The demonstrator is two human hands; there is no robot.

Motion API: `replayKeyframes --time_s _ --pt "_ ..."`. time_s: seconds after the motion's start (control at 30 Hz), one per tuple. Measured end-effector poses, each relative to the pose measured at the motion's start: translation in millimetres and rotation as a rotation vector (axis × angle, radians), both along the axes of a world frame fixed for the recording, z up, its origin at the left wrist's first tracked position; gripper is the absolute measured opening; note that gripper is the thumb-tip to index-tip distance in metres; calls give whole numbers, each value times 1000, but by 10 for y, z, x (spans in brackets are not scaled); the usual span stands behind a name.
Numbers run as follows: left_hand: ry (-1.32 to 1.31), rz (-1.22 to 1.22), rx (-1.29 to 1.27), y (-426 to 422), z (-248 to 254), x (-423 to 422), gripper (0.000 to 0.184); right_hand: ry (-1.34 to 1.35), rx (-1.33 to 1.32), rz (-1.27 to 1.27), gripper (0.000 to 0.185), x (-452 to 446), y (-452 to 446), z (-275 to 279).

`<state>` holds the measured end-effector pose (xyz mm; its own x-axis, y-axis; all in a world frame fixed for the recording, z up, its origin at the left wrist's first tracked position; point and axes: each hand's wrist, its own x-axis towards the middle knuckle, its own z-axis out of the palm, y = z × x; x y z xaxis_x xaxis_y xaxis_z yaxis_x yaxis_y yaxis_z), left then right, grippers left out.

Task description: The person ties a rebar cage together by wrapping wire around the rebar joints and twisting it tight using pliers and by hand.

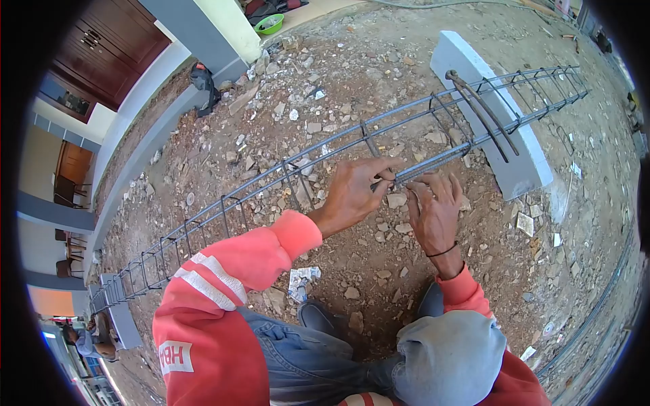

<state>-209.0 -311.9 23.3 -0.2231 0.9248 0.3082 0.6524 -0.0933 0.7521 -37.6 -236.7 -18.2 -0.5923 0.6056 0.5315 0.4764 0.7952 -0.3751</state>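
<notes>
A long rebar cage [289, 164] of thin steel bars and square stirrups runs slantwise in front of me, from lower left to upper right. My left hand [355, 194] is closed, its thumb and fingertips pinched at the cage's near bar by a stirrup. Just to the right, my right hand [436, 215] has curled fingers held together close against the same bar; what lies between them is too small to make out. A pair of steel pincers [482, 111] rests across the cage, handles pointing toward me.
A pale block [504, 159] props up the cage's right end, another block [125, 325] its far left end. Rubble and stones cover the dirt ground [379, 271]. Beyond stand a building wall [223, 30], a green basin [269, 24] and, at far left, a person [88, 344].
</notes>
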Motion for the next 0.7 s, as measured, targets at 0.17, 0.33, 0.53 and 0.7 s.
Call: replayKeyframes --time_s 0.17,0.33,0.53,0.7 --pt "152 -49 72 -70 -140 -48 47 -258 -551 7 9 37 -139 11" --pt "315 -94 36 -191 -94 -15 51 -6 -12 222 8 45 -132 -93" --pt "328 -112 198 -193 -213 -29 54 -181 -618 150 6 95 -188 185" --pt "324 -146 96 -182 -184 -58 58 89 -1400 247 11 49 -553 155"
